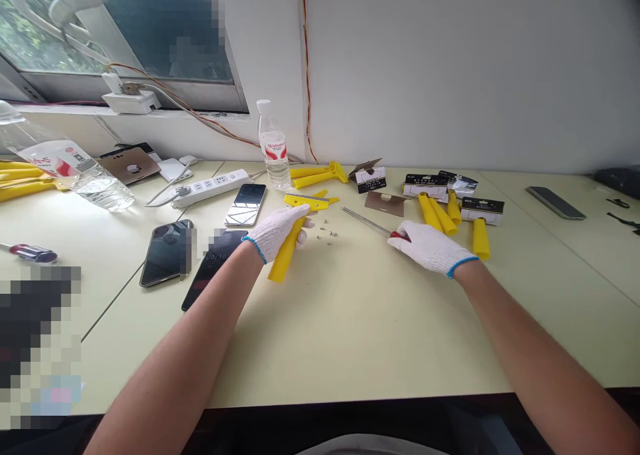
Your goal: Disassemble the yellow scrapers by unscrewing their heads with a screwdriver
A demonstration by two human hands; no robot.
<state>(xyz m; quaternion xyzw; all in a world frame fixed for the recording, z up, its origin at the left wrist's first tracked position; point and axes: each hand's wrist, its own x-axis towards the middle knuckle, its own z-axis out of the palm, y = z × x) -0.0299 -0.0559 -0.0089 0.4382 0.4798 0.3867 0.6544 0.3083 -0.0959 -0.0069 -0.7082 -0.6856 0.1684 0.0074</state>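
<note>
My left hand (277, 232), in a white knit glove with a blue cuff, is closed around the handle of a yellow scraper (283, 260). Its wide head, with a metal blade strip, points away from me. In my right hand (427, 243), gloved the same way, is a screwdriver (367, 221); the fingers wrap its red handle, and the long shaft points left toward the scraper head. Between the hands, several small metal screws (331, 233) lie loose on the table. A flat brown card (385, 203) rests beyond the screwdriver shaft.
Yellow scrapers with packaging cards (481, 238) lie right, and more yellow scrapers (320, 174) lie at the back. A water bottle (274, 150) stands by the wall. Left are phones (166, 252), a power strip (210, 187), a tilted large bottle (75, 168) and another screwdriver (34, 252).
</note>
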